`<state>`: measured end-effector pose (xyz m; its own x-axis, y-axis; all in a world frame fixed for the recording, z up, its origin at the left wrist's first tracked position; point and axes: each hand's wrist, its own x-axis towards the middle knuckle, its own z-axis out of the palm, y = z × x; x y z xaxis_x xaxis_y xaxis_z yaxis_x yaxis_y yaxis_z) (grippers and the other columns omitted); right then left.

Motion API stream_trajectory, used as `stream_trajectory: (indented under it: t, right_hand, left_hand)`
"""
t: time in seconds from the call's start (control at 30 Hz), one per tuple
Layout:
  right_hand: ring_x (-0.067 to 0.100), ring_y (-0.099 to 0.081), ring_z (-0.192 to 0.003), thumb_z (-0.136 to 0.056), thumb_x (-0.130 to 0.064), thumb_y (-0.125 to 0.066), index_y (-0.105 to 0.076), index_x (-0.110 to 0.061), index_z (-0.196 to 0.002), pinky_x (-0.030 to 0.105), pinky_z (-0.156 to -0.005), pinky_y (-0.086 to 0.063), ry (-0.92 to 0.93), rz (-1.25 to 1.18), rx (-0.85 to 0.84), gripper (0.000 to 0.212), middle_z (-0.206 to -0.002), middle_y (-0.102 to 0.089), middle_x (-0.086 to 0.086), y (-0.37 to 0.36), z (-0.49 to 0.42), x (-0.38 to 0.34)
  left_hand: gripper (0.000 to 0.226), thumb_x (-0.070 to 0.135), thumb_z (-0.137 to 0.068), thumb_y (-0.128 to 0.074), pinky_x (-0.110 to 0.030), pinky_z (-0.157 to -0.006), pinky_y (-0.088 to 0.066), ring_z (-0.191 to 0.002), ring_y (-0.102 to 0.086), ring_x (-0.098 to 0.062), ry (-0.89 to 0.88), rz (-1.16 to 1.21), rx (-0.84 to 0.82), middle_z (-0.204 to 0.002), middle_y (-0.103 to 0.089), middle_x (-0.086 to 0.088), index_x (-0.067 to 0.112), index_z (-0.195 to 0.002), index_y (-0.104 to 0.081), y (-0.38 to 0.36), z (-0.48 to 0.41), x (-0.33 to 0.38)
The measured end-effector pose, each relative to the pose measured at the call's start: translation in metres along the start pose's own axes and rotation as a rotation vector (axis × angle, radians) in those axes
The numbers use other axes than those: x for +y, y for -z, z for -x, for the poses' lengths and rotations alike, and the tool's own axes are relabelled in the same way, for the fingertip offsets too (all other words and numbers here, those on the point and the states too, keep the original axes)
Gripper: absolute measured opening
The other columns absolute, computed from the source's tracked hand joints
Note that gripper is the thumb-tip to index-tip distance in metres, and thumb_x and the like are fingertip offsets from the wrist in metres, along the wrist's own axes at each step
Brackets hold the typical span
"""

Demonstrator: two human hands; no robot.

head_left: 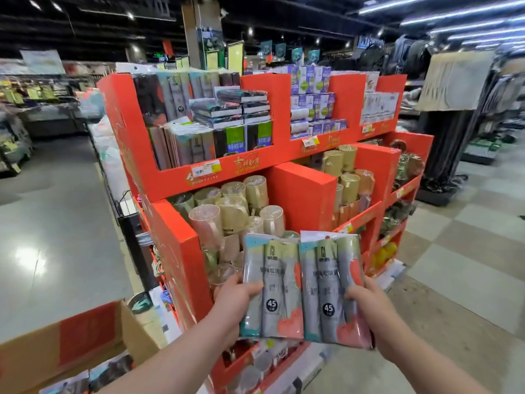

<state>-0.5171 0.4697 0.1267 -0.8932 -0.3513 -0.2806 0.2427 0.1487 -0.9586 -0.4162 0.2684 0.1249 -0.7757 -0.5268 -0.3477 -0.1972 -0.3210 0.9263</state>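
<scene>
Left pack [271, 280] of rolled bags is clamped in your left hand [235, 300]: the thumb lies across its front near the lower left edge, and the fingers pass behind it, out of view. Right pack [331, 280] is gripped the same way by your right hand [366, 301], thumb on the front and fingers hidden behind. You hold both packs upright in the air, side by side, with their inner edges meeting. They sit just in front of the red display stand [301, 191], level with its lower tier. Each pack shows three rolls under clear film and a round "45" mark. Behind them, the lower tier holds wrapped rolls [233, 211] standing on end. The top shelf carries flat packs [181, 95] of similar make. A cardboard box [85, 331] stands low to your left.
</scene>
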Motion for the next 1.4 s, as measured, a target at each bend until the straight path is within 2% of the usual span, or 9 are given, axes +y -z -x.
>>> stream_trajectory:
  t: [0.13,0.27,0.43,0.6,0.73,0.97,1.07,1.23,1.4]
  right_hand:
    - [0.040,-0.060,-0.100,-0.047,-0.022,-0.054,-0.057,-0.020,-0.102,0.061,-0.090,-0.049,0.033,0.008,0.042,0.056,-0.107,-0.061,0.017,0.007,-0.041,-0.026]
    - [0.039,-0.055,-0.113,-0.047,-0.028,-0.056,-0.047,-0.019,-0.126,0.062,-0.093,-0.046,0.077,0.032,0.022,0.080,-0.124,-0.055,0.011,-0.001,-0.086,-0.061]
    - [0.033,-0.060,-0.095,-0.083,-0.006,-0.049,-0.052,-0.013,-0.113,0.043,-0.076,-0.050,0.226,0.033,-0.034,0.031,-0.103,-0.060,0.012,-0.030,-0.141,-0.102]
    - [0.035,-0.064,-0.093,-0.073,-0.027,-0.056,-0.061,-0.025,-0.093,0.054,-0.087,-0.051,0.284,-0.012,-0.086,0.021,-0.099,-0.066,0.012,-0.072,-0.187,-0.134]
    - [0.028,-0.057,-0.073,-0.079,-0.019,-0.055,-0.057,-0.016,-0.082,0.035,-0.067,-0.047,0.323,-0.065,-0.185,0.005,-0.079,-0.059,0.009,-0.114,-0.211,-0.162]
    - [0.023,-0.048,-0.081,-0.076,-0.021,-0.057,-0.058,-0.017,-0.080,0.037,-0.072,-0.039,0.372,-0.095,-0.406,0.006,-0.087,-0.052,0.008,-0.178,-0.251,-0.198]
    - [0.029,-0.057,-0.085,-0.058,-0.037,-0.060,-0.063,-0.018,-0.089,0.042,-0.079,-0.047,0.358,-0.037,-0.496,0.036,-0.097,-0.062,0.013,-0.202,-0.266,-0.209]
    - [0.021,-0.043,-0.065,-0.081,-0.019,-0.053,-0.048,-0.020,-0.070,0.033,-0.065,-0.035,0.363,-0.070,-0.645,0.012,-0.071,-0.044,0.000,-0.228,-0.280,-0.230]
    - [0.026,-0.052,-0.071,-0.078,-0.014,-0.047,-0.051,-0.015,-0.085,0.037,-0.065,-0.044,0.377,-0.096,-0.798,0.009,-0.082,-0.051,0.009,-0.254,-0.283,-0.249]
  left_hand:
    - [0.026,0.000,-0.088,-0.057,-0.053,-0.073,-0.057,-0.083,-0.071,-0.037,-0.030,0.027,-0.022,-0.096,-0.072,-0.018,0.010,-0.112,-0.055,-0.018,-0.038,0.022]
    - [0.029,0.003,-0.086,-0.059,-0.053,-0.074,-0.057,-0.085,-0.070,-0.036,-0.087,0.037,-0.016,-0.100,-0.071,-0.019,0.008,-0.114,-0.055,-0.025,-0.079,0.057]
    - [0.025,0.004,-0.089,-0.058,-0.041,-0.062,-0.058,-0.080,-0.071,-0.031,-0.177,0.034,0.028,-0.099,-0.070,-0.017,0.008,-0.113,-0.053,-0.012,-0.124,0.101]
    - [0.022,0.003,-0.090,-0.058,-0.036,-0.056,-0.055,-0.075,-0.071,-0.029,-0.262,0.103,0.102,-0.095,-0.071,-0.016,0.011,-0.110,-0.055,0.009,-0.148,0.136]
    - [0.024,0.003,-0.087,-0.060,-0.038,-0.063,-0.055,-0.078,-0.071,-0.032,-0.342,0.115,0.235,-0.096,-0.072,-0.017,0.008,-0.110,-0.058,0.038,-0.160,0.158]
    - [0.019,0.002,-0.087,-0.060,-0.036,-0.062,-0.054,-0.071,-0.071,-0.024,-0.455,0.175,0.468,-0.093,-0.071,-0.013,0.010,-0.104,-0.057,0.073,-0.158,0.183]
    - [0.021,0.001,-0.088,-0.058,-0.033,-0.056,-0.055,-0.072,-0.071,-0.026,-0.477,0.213,0.561,-0.096,-0.071,-0.016,0.008,-0.107,-0.057,0.079,-0.153,0.187]
    - [0.021,-0.001,-0.089,-0.053,-0.034,-0.056,-0.056,-0.070,-0.072,-0.027,-0.523,0.279,0.685,-0.087,-0.074,-0.013,0.007,-0.108,-0.060,0.082,-0.140,0.187]
    - [0.021,0.000,-0.089,-0.052,-0.040,-0.067,-0.055,-0.070,-0.071,-0.029,-0.600,0.340,0.845,-0.086,-0.075,-0.013,0.007,-0.109,-0.060,0.082,-0.120,0.183]
